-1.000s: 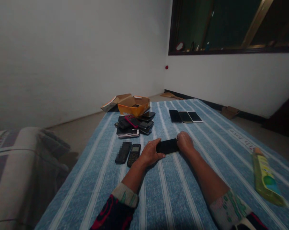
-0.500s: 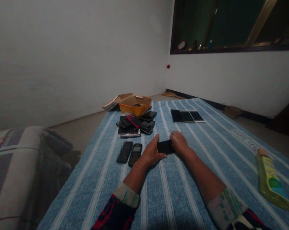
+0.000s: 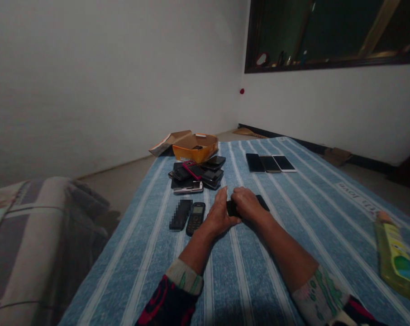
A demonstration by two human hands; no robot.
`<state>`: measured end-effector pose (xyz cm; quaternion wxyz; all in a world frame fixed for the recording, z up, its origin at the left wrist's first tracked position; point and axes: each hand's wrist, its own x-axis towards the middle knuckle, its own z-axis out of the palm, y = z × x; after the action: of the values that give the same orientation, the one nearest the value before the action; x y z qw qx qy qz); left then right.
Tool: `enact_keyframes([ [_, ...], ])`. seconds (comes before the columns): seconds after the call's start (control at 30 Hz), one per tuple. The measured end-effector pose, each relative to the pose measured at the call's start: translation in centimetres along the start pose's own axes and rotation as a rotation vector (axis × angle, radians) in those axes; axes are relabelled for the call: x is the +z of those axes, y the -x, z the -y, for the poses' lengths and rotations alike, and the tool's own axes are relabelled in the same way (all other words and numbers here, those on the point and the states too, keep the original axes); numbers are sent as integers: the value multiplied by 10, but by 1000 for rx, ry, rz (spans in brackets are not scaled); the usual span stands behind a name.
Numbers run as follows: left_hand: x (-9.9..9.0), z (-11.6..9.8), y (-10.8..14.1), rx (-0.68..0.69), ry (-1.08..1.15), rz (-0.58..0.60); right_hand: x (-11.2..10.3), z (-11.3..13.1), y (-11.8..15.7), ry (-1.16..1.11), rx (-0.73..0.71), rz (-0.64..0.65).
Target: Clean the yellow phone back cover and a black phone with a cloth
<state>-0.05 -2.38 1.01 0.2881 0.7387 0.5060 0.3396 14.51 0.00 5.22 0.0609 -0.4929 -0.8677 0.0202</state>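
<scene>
A black smartphone [image 3: 263,202] lies low over the striped cloth, partly covered by my hands. My left hand [image 3: 219,213] grips its left end, thumb along the near edge and fingers at the far side. My right hand [image 3: 247,203] is closed and rests on the phone's dark face near the middle; whatever its curled fingers may hold is hidden. Just left of my left hand lies a black keypad phone [image 3: 196,219], and beside it another dark phone [image 3: 181,214], partly pixelated.
Beyond my hands is a heap of phones [image 3: 194,174], with an open orange box [image 3: 195,149] behind it. Three smartphones [image 3: 270,164] lie in a row at the far right. A yellow-green bottle [image 3: 398,258] lies at right on the striped cloth [image 3: 150,253].
My right hand has slid left across the phone's face, from its right end towards my left hand, uncovering the right end. The view has shifted slightly.
</scene>
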Motion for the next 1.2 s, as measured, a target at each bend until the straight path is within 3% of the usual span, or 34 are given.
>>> enact_keyframes([
  [0.27,-2,-1,-1,49,-5,-5,4,16,-5,-55,-82,-16],
  [0.57,-2,-1,0,-20,42,31,-1,0,3,-1,30,-21],
  [0.87,-2,2,-3,52,39,-12,1,13,-4,-9,-25,-10],
  [1.2,-5,-7,0,-53,-20,61,-8,-17,10,69,165,17],
])
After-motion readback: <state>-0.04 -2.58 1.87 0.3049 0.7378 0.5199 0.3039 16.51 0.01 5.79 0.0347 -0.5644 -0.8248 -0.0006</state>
